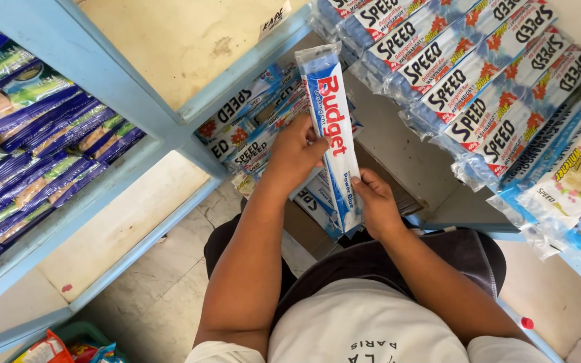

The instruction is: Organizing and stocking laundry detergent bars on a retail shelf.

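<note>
Grip: left hand closed round upper middle of long blue-and-white detergent bar pack; right hand clasps its lower end.
Pack held upright, at chest height, clear of shelves.
Below pack: tiled floor.
Behind pack: low stack of same-type packs.
Right of pack: shelved rows of clear-wrapped bars.
Far left: light-blue shelf frame, dark-blue sachets.
Step, judged: pack in hand for inspection or straightening; any release calls for free shelf slot.

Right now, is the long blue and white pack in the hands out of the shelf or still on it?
Out: both hands, left hand and right hand, hold the pack clear of the shelf.
</note>
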